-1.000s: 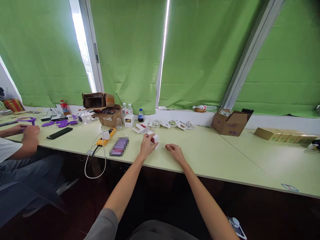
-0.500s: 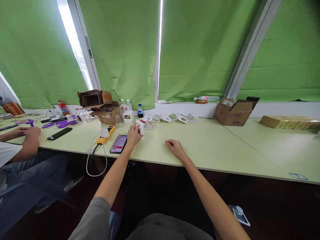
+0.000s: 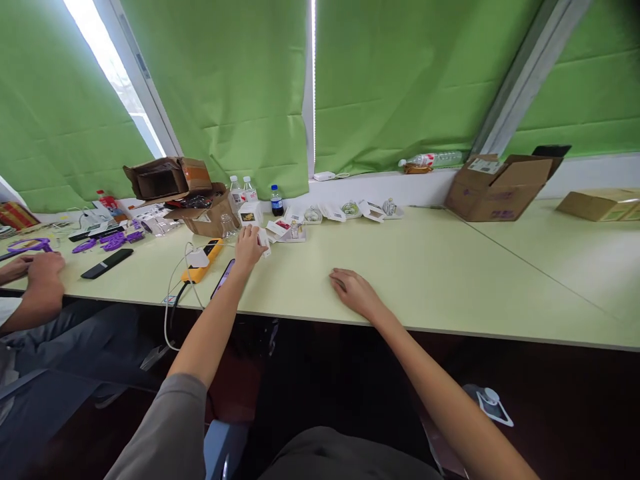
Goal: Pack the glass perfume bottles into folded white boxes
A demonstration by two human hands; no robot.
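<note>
On green table [image 3: 450,280]; left hand [image 3: 247,248]: fingers pinching one white box [image 3: 263,241]; right hand [image 3: 353,292]: fingers together, empty

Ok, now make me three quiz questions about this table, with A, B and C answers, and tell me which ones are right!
1. Where is the yellow power strip?
A. On the floor
B. On the table, beside a phone
C. On the windowsill

2. What colour are the plastic pieces near the seated person's hand?
A. Green
B. Red
C. Purple

3. How is the right hand?
A. Clenched in a fist in the air
B. Lying open on the table
C. Hidden under the table

Answers:
1. B, because the strip lies on the tabletop right next to the phone.
2. C, because the pieces are clearly purple.
3. B, because its palm is down and its fingers are spread on the tabletop.
</note>
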